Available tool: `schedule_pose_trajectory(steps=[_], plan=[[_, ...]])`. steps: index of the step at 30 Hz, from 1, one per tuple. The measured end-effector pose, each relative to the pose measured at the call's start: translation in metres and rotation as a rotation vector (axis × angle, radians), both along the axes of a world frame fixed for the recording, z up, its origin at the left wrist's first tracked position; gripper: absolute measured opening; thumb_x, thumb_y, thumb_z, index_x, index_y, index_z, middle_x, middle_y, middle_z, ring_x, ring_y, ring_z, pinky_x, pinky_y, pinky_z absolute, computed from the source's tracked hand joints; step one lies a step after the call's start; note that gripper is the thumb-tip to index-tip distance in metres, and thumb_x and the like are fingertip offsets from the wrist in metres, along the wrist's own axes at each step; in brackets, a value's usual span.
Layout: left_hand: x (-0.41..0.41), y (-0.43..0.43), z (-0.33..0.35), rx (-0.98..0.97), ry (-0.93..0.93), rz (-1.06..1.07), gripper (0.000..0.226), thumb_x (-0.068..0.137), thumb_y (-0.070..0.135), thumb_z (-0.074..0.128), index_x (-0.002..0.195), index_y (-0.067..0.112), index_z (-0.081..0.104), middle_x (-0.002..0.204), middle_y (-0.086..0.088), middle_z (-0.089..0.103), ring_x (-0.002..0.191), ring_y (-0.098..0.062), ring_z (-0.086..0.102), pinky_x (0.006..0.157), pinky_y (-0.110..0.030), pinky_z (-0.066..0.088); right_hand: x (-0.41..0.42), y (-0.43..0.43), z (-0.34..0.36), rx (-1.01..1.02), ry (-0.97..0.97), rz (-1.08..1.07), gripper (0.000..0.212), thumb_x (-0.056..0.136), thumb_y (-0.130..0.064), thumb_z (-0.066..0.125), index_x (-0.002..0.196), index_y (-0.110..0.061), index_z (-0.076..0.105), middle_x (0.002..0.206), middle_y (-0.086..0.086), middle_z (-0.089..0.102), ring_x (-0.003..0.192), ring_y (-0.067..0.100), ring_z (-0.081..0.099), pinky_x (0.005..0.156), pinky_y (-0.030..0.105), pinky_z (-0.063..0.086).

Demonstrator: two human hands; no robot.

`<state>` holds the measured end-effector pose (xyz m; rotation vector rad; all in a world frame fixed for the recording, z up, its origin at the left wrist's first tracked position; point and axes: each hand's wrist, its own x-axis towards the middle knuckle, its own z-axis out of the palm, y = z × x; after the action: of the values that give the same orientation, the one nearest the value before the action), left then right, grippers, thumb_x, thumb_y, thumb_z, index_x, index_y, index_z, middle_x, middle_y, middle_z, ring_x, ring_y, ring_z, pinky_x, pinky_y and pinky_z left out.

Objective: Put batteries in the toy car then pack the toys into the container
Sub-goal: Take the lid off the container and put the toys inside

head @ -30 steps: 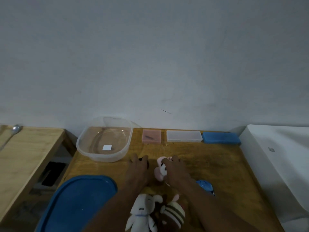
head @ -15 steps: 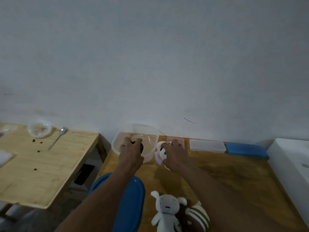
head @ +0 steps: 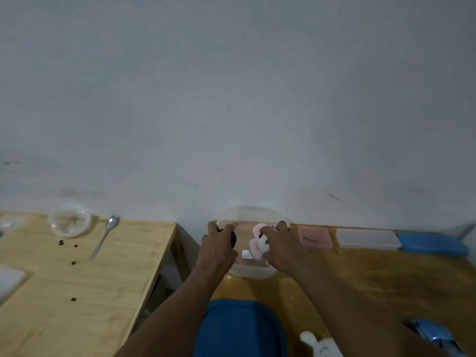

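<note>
A clear plastic container point(head: 251, 272) stands at the back of the darker wooden table, against the wall. My left hand point(head: 217, 249) hovers over its left side and grips a small dark object point(head: 233, 239). Over the container's right side, my right hand point(head: 279, 249) holds a pink and white plush toy point(head: 256, 243). A white plush rabbit point(head: 320, 346) lies at the bottom edge. Low at the right, a blue toy car point(head: 435, 333) is partly cut off by the frame.
The blue container lid point(head: 239, 328) lies in front of the container. Pink point(head: 314, 238), clear point(head: 368, 238) and blue point(head: 432, 243) flat cases line the wall at right. A lighter table point(head: 77, 292) at left carries a spoon point(head: 104, 238) and a clear bowl point(head: 69, 223).
Both hands rose from the table and moved back over the clear container, carrying the dark object and the pink plush. The camera swung left, so the left table is in view.
</note>
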<state>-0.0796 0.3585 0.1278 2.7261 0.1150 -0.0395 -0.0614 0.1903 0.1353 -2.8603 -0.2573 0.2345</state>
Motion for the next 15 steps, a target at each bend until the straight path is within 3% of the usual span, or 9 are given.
schedule_pose_trajectory(steps=[10, 15], plan=[[0.038, 0.004, -0.020, -0.034, -0.021, -0.099, 0.060, 0.080, 0.038, 0.075, 0.132, 0.028, 0.048, 0.129, -0.008, 0.045, 0.109, -0.026, 0.057, 0.098, -0.037, 0.051, 0.026, 0.007, -0.009, -0.070, 0.002, -0.040, 0.057, 0.078, -0.025, 0.070, 0.129, -0.030, 0.045, 0.127, 0.013, 0.042, 0.111, 0.031, 0.050, 0.091, 0.041, 0.049], [0.070, 0.001, -0.021, -0.057, 0.054, -0.121, 0.058, 0.082, 0.031, 0.074, 0.134, 0.023, 0.048, 0.131, -0.010, 0.042, 0.110, -0.027, 0.056, 0.091, -0.031, 0.050, 0.053, 0.011, -0.020, -0.103, 0.039, -0.026, 0.056, 0.082, -0.019, 0.065, 0.132, -0.029, 0.043, 0.128, 0.012, 0.040, 0.116, 0.031, 0.042, 0.093, 0.039, 0.045]])
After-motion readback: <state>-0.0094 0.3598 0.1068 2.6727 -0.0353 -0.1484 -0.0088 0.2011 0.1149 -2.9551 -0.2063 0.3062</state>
